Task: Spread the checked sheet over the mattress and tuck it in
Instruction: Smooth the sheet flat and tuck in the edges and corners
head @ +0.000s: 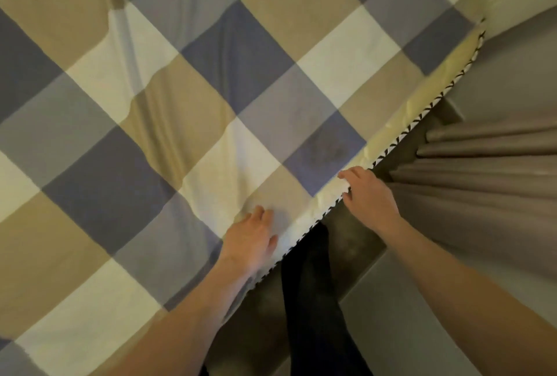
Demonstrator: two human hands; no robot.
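Right hand point(369, 197): fingers curled round mattress edge point(422, 110); nearer the tuck line.
Left hand point(250, 240): flat, pressing checked sheet point(180, 74).
Sheet border: immediately left of right hand, running diagonally away.

Pleated taupe curtain point(482, 170), dark floor point(355, 243)

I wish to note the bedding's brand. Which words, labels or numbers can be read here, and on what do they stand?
None can be read.
The checked sheet shows only coloured squares; the mattress edge carries a black-and-white stitched pattern, not letters.
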